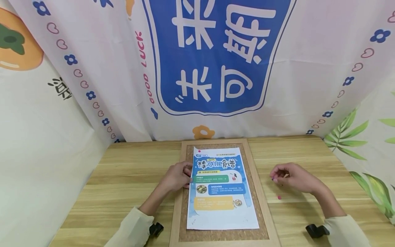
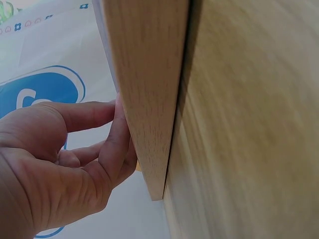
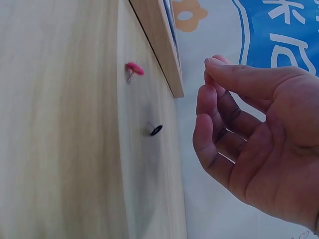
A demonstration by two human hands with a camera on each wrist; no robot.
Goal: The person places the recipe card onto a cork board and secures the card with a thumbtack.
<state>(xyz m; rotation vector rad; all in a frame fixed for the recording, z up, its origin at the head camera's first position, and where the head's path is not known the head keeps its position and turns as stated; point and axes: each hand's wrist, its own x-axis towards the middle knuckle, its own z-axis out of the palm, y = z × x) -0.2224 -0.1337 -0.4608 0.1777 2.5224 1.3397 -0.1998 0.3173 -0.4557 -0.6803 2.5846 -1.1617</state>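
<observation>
A printed poster sheet (image 1: 222, 219) with blue, green and yellow boxes lies on a wood-framed cork board (image 1: 228, 235). A pink pushpin (image 1: 199, 151) sits at the sheet's top left corner. At the sheet's left edge, my left hand (image 1: 179, 176) pinches the paper between thumb and fingers, just above the frame (image 2: 149, 89). To the right of the board, my right hand (image 1: 293, 177) hovers over the table with thumb and index finger pressed together. A small purple pushpin head (image 1: 273, 178) shows at those fingertips; its pin is hidden.
On the table (image 1: 139, 164), right of the board, lie a loose pink pushpin (image 3: 134, 68) and a black one (image 3: 156, 130), below my right hand. A white curtain (image 1: 123, 103) with a blue printed sign hangs behind the table's far edge.
</observation>
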